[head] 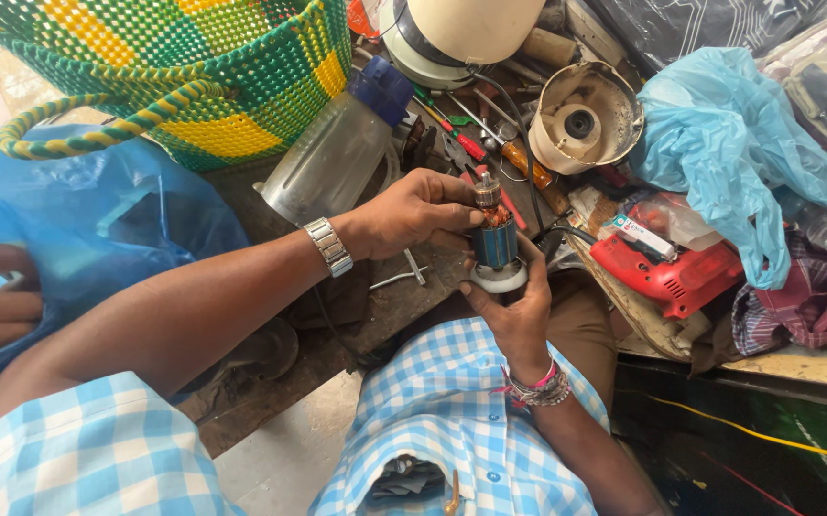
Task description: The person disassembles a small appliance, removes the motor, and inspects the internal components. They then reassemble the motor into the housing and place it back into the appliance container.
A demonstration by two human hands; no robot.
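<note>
A motor armature (496,239) is held upright over the cluttered bench (404,296), its long axis running near vertical in the view, copper commutator end up, pale fan end down. The right hand (519,315) is cupped beneath it, fingers curled around the fan end. The left hand (413,212) is brought in from the left, fingers pressed to the upper part in a pinch near the commutator. Both hands are touching it; neither is nearer. A grey jar (332,158) lies just behind the left wrist, a red power tool (676,272) to the right.
</note>
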